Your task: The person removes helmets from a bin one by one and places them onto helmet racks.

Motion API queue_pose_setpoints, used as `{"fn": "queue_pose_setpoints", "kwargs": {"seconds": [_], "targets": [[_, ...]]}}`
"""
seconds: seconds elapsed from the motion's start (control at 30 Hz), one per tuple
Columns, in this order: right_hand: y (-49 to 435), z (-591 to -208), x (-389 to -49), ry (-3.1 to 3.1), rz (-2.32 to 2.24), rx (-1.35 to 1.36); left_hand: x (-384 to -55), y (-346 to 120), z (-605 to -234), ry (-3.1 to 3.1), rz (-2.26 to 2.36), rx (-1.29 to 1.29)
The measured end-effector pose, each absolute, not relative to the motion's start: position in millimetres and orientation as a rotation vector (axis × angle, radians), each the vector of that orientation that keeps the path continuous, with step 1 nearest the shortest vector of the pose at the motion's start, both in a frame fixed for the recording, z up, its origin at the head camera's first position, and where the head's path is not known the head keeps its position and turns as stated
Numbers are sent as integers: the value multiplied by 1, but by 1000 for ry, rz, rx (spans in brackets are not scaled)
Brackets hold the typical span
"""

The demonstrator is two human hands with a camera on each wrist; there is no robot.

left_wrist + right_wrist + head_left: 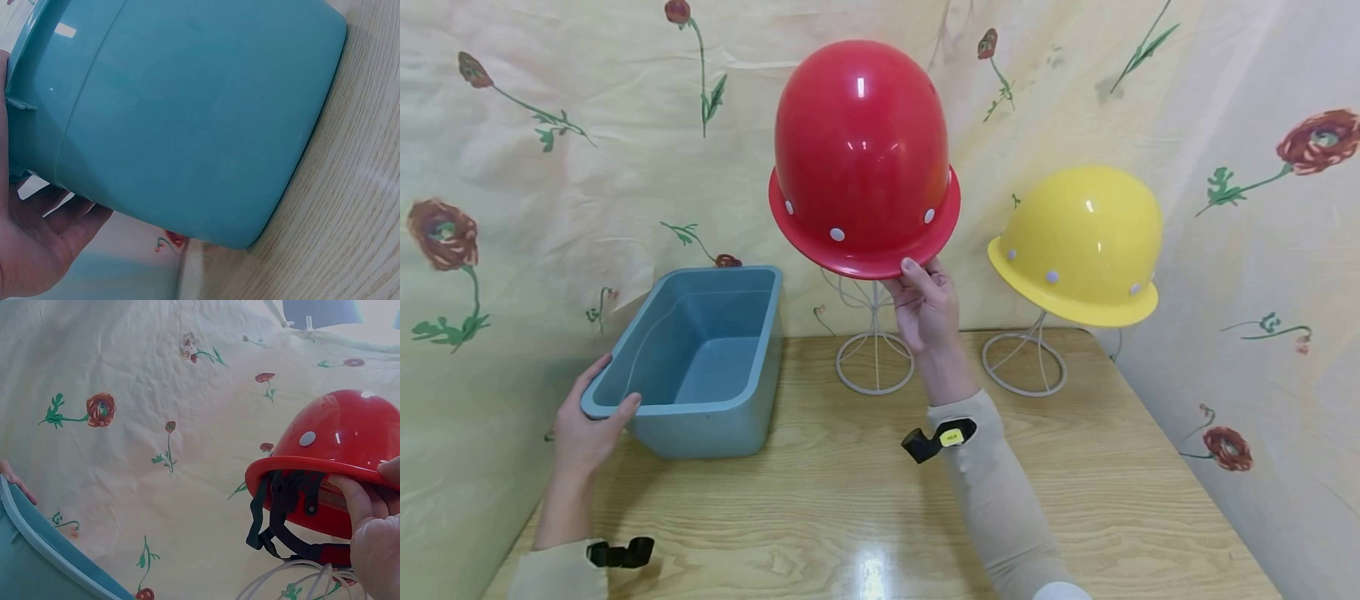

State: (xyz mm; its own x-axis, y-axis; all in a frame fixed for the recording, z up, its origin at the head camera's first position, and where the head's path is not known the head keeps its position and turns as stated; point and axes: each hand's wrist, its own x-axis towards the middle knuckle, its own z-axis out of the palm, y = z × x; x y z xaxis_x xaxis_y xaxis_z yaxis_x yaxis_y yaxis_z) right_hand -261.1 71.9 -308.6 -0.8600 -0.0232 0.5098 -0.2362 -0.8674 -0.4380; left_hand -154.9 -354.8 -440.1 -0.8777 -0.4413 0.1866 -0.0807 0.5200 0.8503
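blue tub [700,367], a smooth rectangular plastic bin with rounded corners and a rolled lip, sits on the wooden table [865,508] at the far left, and the left hand [587,425] grips its near left corner: thumb hooked over the rim, fingers wrapped round the outer wall. in the left wrist view the tub's glossy matte-blue side [187,119] fills the frame just above the palm [31,250], its base meeting the pale, grainy wood.

just right of that hand's tub, a white wire stand [875,354] with a round ring foot rests on the table, directly under the right hand [925,308]. the right hand reaches up and pinches the front brim of the red hard hat [861,158], thumb on top of the brim, fingers curled beneath it. the hat is a shiny domed shell with a flared rim and small white rivets, held above the stand; whether it touches the stand's top is hidden. the right wrist view shows black webbing straps [281,512] hanging inside the shell.

further right of that hand, a yellow hard hat [1078,246] of the same shape sits tilted on a second wire stand [1024,360]. behind everything hangs a creased cream cloth [550,167] printed with red flowers.
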Motion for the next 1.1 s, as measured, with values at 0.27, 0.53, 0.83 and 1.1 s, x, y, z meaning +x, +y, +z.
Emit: {"fn": "queue_pose_setpoints", "kwargs": {"seconds": [0.27, 0.53, 0.83, 1.1], "targets": [[82, -309, -262, -770, 2817, 761, -154, -354, -439, -2377, -1304, 447], [89, -312, -264, -762, 2818, 726, -153, -354, -438, -2392, -1307, 424], [97, -318, -264, -793, 2799, 695, -154, -353, -439, -2385, -1311, 420], [99, -324, -267, -787, 2811, 712, -154, -353, -439, -2376, -1299, 418]]}}
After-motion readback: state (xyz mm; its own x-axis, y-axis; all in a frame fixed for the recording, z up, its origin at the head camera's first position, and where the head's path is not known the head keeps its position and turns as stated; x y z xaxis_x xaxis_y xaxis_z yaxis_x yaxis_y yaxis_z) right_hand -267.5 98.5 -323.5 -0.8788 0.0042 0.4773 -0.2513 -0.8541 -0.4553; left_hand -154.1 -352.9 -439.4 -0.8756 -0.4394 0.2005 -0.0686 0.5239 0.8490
